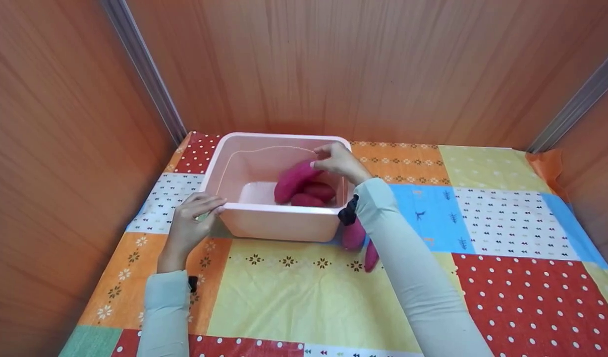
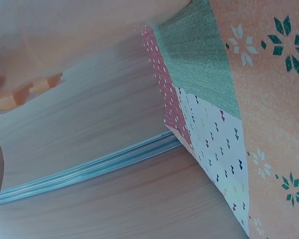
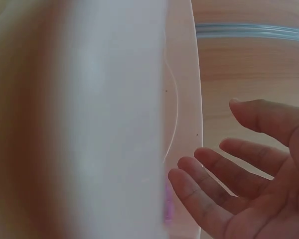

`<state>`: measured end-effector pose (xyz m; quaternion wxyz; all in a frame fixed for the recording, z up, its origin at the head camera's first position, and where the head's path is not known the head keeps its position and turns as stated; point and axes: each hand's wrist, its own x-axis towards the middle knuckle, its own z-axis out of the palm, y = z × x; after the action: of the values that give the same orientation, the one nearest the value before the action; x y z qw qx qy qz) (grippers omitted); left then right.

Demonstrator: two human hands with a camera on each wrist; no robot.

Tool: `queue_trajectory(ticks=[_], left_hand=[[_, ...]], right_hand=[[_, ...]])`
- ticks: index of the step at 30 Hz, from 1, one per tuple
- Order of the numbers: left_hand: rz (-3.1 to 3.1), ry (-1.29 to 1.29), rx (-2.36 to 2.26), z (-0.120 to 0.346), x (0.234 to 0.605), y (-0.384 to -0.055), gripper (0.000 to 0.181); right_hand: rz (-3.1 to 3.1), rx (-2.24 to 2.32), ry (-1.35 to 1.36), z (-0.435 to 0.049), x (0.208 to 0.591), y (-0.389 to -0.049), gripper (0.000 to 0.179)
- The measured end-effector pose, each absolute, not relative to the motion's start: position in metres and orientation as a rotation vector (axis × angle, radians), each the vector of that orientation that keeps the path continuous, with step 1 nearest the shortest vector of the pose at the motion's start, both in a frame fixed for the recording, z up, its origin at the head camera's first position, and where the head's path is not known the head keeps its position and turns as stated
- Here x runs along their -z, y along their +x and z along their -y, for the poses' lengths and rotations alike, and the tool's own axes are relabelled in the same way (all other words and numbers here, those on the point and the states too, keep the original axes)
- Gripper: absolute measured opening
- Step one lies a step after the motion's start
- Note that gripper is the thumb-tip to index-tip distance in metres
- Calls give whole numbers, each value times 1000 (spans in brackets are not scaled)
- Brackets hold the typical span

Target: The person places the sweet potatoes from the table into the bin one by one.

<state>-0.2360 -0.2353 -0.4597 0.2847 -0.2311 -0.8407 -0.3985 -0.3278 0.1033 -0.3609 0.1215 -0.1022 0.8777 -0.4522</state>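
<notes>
Wood-grain panels (image 1: 284,64): stand behind the bin and at both its sides.
Patchwork cloth (image 1: 308,297): spread beneath the bin.
Bin (image 1: 279,223): pale pink, upright; step in hand judged to be loading it with tubers.
Left hand (image 1: 194,218): at the bin's near left corner, thumb and fingers pinching the rim, evidently steadying it.
Right hand (image 1: 338,161): above the bin's right half, fingers spread and thumb apart, gripping nothing; contact with the tuber below cannot be told, the sleeve blocking much of the right wrist view.
Long tuber (image 1: 294,181): magenta, inside the bin, tilted, upper end near the right hand.
Two shorter tubers (image 1: 319,191): inside the bin, near its right front corner.
Outer tubers (image 1: 354,235): two visible, beside the bin's right front corner, partly behind the right sleeve; next move judged to call for clearing the rim and grasping one.
</notes>
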Motion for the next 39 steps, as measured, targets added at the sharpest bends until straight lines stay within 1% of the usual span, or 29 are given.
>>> queue_trajectory(ticks=[12,25,39], left_hand=[[2251,-599,1066,235,459,-236,27],[2287,-590,1067,234,456,-233,26],[2262,-606,1038,234,458,-235,26]], right_hand=[[-2577,1306,-308,-112,358,-325,45],[-2573,1340,-252,-126,354,-321,49],[-2595,1400,-183,-148,355,-321,46]])
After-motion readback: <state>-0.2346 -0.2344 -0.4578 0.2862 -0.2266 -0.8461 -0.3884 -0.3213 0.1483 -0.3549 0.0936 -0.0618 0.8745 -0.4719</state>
